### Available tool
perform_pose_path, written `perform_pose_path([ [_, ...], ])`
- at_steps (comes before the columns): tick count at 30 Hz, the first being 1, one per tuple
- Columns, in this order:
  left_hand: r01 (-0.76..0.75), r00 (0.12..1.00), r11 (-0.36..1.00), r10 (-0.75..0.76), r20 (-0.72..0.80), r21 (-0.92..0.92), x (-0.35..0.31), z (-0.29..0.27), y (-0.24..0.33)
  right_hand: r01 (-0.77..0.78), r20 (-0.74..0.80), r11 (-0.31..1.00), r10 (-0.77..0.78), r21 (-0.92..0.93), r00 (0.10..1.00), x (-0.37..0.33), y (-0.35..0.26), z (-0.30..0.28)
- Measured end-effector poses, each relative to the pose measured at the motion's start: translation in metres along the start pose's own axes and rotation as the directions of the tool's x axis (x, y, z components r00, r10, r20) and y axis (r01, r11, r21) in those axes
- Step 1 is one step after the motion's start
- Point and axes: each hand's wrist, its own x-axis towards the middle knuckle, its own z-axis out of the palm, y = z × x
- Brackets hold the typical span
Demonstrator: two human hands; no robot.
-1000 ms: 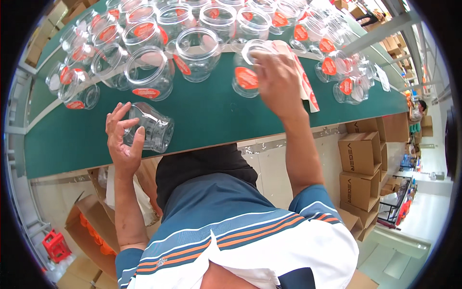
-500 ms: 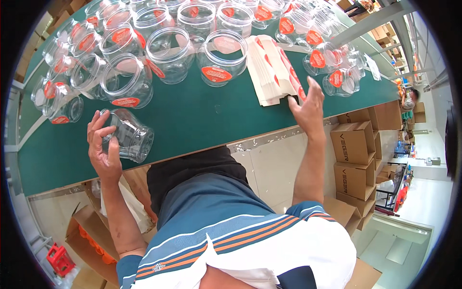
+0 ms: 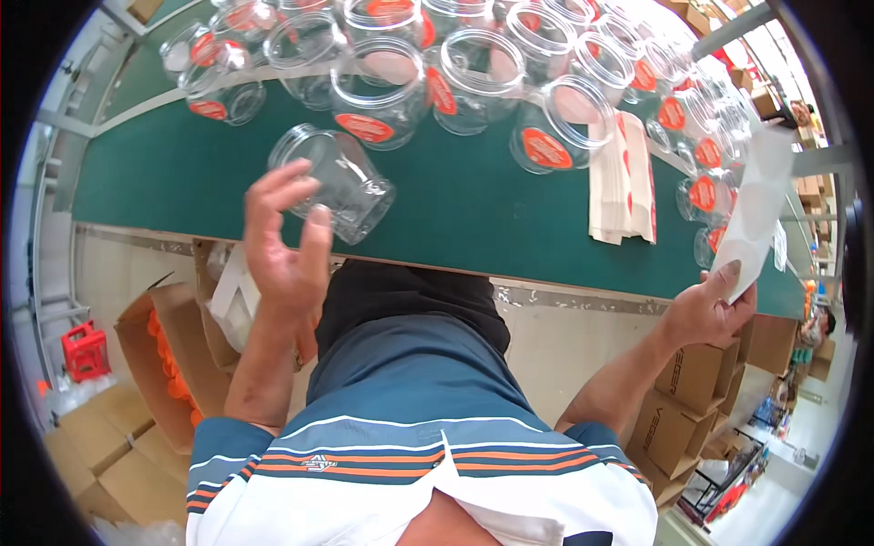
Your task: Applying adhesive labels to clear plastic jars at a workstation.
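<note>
We are holding a long, flat, whitish translucent strip (image 3: 757, 209) out to the right.
Our right hand (image 3: 716, 305), earlier beside the folded cream-and-red paper stack (image 3: 612, 191), is now pinching the strip's lower end between thumb and fingers. Our left hand (image 3: 287, 244) is curving half open at the clear, rounded jar (image 3: 350, 187) lying sideways on the green bench (image 3: 482, 205); we cannot tell whether it is touching.

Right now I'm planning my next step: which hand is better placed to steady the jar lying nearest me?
Probably your left hand: it is at the jar, while the right hand is off to the side, holding a pale strip.
</note>
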Motion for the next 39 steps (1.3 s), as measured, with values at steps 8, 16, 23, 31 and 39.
perform_pose_path([
  [8,0.481,0.845,0.377,-0.441,0.303,-0.792,-0.022,0.003,0.071,0.460,0.064,0.278,-0.902,0.843,0.427,-0.150,-0.148,0.029],
  [16,0.588,0.657,0.341,-0.730,0.187,-0.733,-0.010,-0.036,0.022,-0.342,0.571,0.460,-0.703,0.819,0.424,-0.191,-0.175,0.039],
  [23,0.568,0.707,0.371,-0.678,0.204,-0.735,-0.012,-0.038,0.016,-0.718,0.852,0.606,-0.523,0.342,-0.035,-0.194,-0.203,0.045],
  [31,0.551,0.706,0.318,-0.670,0.228,-0.772,-0.021,-0.034,0.016,-0.888,0.908,0.418,-0.419,0.191,-0.003,-0.228,-0.217,0.041],
  [39,0.538,0.715,0.318,-0.662,0.224,-0.781,-0.026,-0.044,0.002,-0.480,0.713,0.551,-0.645,0.683,0.275,-0.221,-0.211,0.046],
])
